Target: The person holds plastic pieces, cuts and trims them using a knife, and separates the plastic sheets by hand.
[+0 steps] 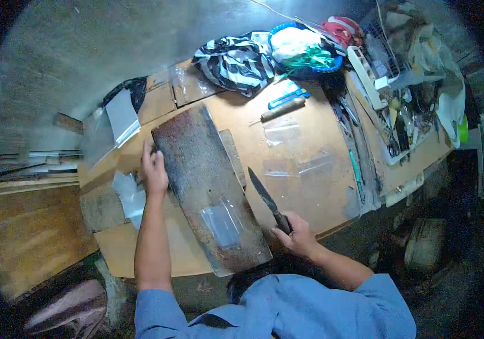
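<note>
My right hand [298, 234] is closed round the dark handle of a knife [264, 192], whose blade points up and to the left. A long, worn dark board [194, 152] lies slanted across the worktable [315, 130]. At the board's left edge is my left hand [155, 172], its fingers stretched forward and apart; whether they touch the board I cannot tell. Near the board's lower end rests a clear plastic sheet piece [221, 225]. More clear plastic pieces [281, 133] lie right of the board, beyond the knife.
A wooden-handled awl [283, 109] and a blue cutter [287, 98] lie at the back. Behind them are a striped plastic bag [236, 62] and a blue basket [332, 63]. White sheets [122, 117] lie back left. A power strip [366, 78] and a tool tray [406, 152] stand right.
</note>
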`<state>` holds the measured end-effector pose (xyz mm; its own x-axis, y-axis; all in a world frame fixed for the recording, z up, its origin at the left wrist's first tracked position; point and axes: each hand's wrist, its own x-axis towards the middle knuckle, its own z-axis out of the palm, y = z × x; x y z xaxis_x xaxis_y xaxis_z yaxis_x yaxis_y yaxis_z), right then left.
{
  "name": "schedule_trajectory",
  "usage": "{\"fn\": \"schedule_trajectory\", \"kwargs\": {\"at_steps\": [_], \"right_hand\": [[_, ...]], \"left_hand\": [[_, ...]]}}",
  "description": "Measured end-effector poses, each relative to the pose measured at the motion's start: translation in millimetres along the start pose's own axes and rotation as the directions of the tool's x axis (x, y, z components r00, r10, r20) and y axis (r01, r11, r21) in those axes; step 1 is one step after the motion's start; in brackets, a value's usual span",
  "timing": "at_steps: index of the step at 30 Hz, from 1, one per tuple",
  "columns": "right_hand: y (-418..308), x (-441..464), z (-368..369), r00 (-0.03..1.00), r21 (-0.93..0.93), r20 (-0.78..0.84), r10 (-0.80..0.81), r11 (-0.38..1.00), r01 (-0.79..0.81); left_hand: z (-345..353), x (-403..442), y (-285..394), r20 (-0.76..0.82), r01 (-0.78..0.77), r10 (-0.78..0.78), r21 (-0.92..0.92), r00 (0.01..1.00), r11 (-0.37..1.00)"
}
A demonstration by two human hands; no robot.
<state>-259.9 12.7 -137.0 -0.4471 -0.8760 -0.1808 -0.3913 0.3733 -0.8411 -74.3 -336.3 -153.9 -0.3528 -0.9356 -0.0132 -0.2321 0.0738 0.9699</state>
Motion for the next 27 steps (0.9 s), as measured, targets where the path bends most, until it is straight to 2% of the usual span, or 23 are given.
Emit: {"fn": "schedule_trajectory", "kwargs": {"at_steps": [1,2,3,4,6,8,10,15,17,18,20,22,24,27], "right_hand": [[1,-3,-6,1.0,-0.004,0.003,0.005,1.0,-0.005],[1,-5,-13,0.999,-0.086,-0.006,-0.036,0.996,0.036],[3,-8,-18,0.997,-0.165,-0.011,-0.078,0.983,0.075],[6,-12,-24,0.997,-0.165,-0.004,-0.074,0.984,0.072],[15,-17,-34,0.993,-0.348,0.114,0.017,0.937,0.024],[24,-20,-37,0.994,-0.383,0.11,0.014,0.923,0.029],[30,-18,-42,0.99,-0.418,0.13,-0.056,0.902,0.106],[34,-12,-47,0.993,-0.465,0.11,-0.051,0.88,0.096],[27,-8,-55,0.986,-0.446,0.062,-0.153,0.88,0.165],[33,-3,-59,0.986,-0.448,0.063,-0.153,0.879,0.165],[56,15,-65,0.971,-0.429,-0.106,-0.212,0.891,0.148],[78,45,-77,0.964,-0.425,-0.194,-0.184,0.901,0.087],[79,73,-92,0.969,-0.514,-0.195,-0.154,0.857,0.032],[79,95,-99,0.953,-0.544,-0.184,-0.243,0.832,0.107]], "left_hand": [[-5,-11,4,-0.048,0.032,-0.027,0.096,0.998,0.995],[-10,-21,5,-0.099,0.069,-0.051,0.192,0.994,0.979],[-18,-31,-3,-0.094,0.049,-0.03,0.209,0.995,0.977],[-20,-47,8,-0.096,0.057,-0.038,0.21,0.995,0.976],[-24,-80,31,-0.099,0.061,-0.038,0.248,0.994,0.967],[-28,-114,27,-0.136,0.084,-0.056,0.204,0.989,0.975],[-28,-151,38,-0.124,0.119,-0.098,0.176,0.987,0.977],[-18,-231,48,-0.11,0.207,-0.195,0.115,0.975,0.971],[-14,-259,48,-0.103,0.232,-0.223,0.077,0.969,0.97],[-11,-270,48,-0.102,0.243,-0.236,0.058,0.966,0.968],[-2,-284,51,-0.106,0.252,-0.247,0.038,0.963,0.967],[7,-297,57,-0.073,0.266,-0.263,0.025,0.962,0.964],[17,-308,63,-0.041,0.276,-0.275,0.012,0.96,0.961],[29,-318,72,-0.015,0.3,-0.299,0.009,0.954,0.954]]}}
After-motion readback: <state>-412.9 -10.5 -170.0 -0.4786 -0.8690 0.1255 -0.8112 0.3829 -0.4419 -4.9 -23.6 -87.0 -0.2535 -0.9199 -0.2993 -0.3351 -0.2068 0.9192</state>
